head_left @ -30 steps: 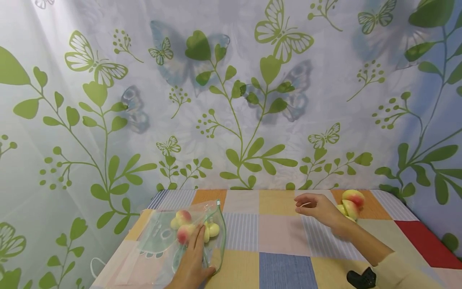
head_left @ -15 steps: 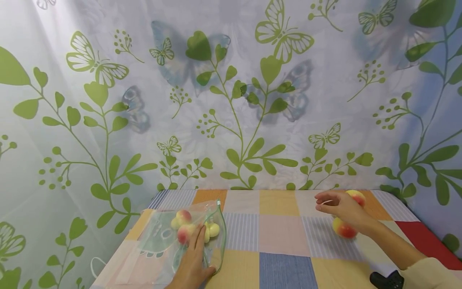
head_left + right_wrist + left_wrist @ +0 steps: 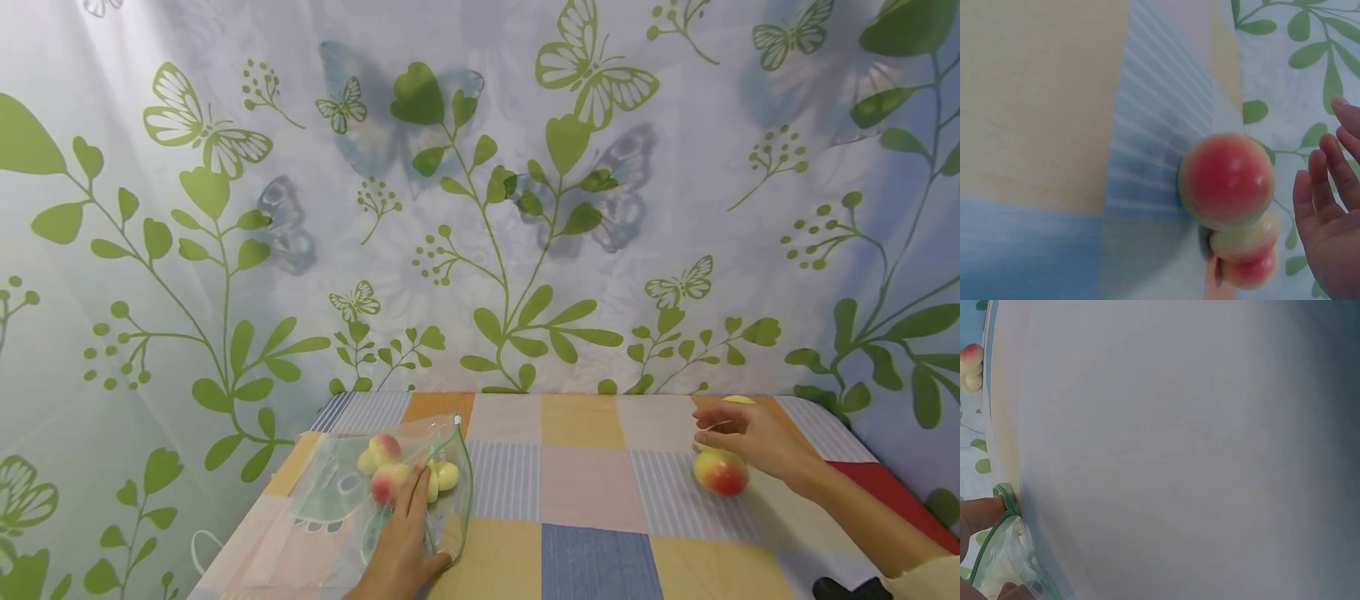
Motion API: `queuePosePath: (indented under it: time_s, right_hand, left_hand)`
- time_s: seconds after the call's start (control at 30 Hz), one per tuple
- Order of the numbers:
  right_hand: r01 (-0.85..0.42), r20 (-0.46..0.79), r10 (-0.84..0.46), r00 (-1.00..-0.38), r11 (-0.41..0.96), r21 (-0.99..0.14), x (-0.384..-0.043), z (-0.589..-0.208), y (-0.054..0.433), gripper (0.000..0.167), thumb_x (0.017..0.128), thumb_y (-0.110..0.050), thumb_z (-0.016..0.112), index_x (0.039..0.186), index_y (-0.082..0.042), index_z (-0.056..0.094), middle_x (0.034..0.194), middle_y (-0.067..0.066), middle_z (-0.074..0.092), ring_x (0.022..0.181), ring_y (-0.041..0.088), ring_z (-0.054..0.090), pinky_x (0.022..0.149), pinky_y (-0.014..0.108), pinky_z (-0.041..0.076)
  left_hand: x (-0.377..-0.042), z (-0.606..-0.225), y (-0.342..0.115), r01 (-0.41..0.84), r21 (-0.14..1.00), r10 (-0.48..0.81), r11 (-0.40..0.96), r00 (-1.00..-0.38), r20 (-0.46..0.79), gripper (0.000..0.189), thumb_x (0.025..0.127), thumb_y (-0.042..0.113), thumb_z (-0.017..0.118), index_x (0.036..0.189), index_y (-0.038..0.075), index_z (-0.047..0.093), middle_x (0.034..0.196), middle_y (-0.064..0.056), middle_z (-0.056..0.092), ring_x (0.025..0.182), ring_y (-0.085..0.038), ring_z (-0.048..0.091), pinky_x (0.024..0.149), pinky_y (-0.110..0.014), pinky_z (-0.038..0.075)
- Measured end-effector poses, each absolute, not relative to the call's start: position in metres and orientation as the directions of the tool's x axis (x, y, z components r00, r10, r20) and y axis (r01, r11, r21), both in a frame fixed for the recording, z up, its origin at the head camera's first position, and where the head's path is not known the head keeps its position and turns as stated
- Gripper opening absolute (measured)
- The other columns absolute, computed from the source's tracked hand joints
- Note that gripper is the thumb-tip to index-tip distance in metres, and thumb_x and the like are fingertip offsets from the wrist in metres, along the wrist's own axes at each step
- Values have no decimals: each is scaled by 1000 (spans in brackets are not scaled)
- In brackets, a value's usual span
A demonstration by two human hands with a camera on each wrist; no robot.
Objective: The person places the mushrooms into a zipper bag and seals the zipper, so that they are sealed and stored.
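My left hand (image 3: 401, 533) lies over a clear zip bag (image 3: 322, 542), its fingers fairly straight and the thumb spread at the green-edged mouth. In the left wrist view a fingertip presses the green zip strip (image 3: 1008, 499). Several rounded, peach-like pieces (image 3: 388, 483) in pale yellow and red lie in the bag. My right hand (image 3: 757, 442), loosely curved and holding nothing, hovers by a round red-and-yellow peach (image 3: 722, 472) at the table's right. The right wrist view shows this peach (image 3: 1227, 180) with two more peach-like pieces (image 3: 1249, 269) behind it, beside the spread fingers.
A patchwork cloth (image 3: 592, 483) covers the table. Behind it hangs a curtain (image 3: 480, 167) printed with green leaves and butterflies. A white cord loop (image 3: 202, 546) hangs by the left edge.
My right hand has moved rightward across the table, and the front peach has come out from behind it. My left hand stays on the bag.
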State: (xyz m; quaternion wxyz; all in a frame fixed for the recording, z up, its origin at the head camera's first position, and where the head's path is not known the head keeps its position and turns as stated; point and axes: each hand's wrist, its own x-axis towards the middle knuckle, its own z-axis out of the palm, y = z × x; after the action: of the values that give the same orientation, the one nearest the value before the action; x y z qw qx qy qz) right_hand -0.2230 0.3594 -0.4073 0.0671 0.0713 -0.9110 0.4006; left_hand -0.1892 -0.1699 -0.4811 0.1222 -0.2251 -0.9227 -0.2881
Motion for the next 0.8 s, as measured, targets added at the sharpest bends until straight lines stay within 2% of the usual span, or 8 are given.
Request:
queuePosePath:
  time_s: [0.17,0.33,0.6,0.73,0.8]
  right_hand:
    - [-170,179,-56,-982,671,-722,-218,-413,372,47,95,-25,78,127,8,66,116,18,70,92,3,65,75,21,56]
    - [-129,140,-38,-989,678,-724,-214,-417,382,49,96,-26,77,128,9,64,119,19,69,92,-3,60,75,18,55]
    - [-97,110,-26,-994,698,-710,-210,-429,393,55,95,-28,77,130,11,63,125,22,67,101,15,64,75,18,55]
    - [-139,148,-48,-988,694,-706,-207,-441,393,50,92,-21,81,127,11,65,120,22,69,94,9,66,73,21,56]
    - [-151,157,-58,-986,704,-694,-206,-445,393,48,91,-20,82,125,9,66,119,21,69,94,12,66,73,22,55]
  left_hand:
    - [-189,-481,-170,491,474,344,731,-865,365,122,63,1,98,157,-9,22,162,-29,22,133,-52,46,98,-55,53]
    - [-189,-480,-170,499,467,345,730,-859,379,122,62,1,98,157,-9,23,162,-29,23,134,-50,46,99,-55,52]
    - [-189,-480,-170,482,476,342,736,-871,353,122,63,2,98,158,-8,22,163,-28,21,135,-52,44,100,-56,51]
    - [-189,-480,-170,472,484,340,737,-877,339,122,64,2,97,159,-7,21,164,-27,20,135,-52,45,100,-56,51]
    - [-189,-479,-170,472,481,341,739,-878,337,122,65,3,98,159,-7,21,164,-27,19,135,-52,44,100,-57,51]
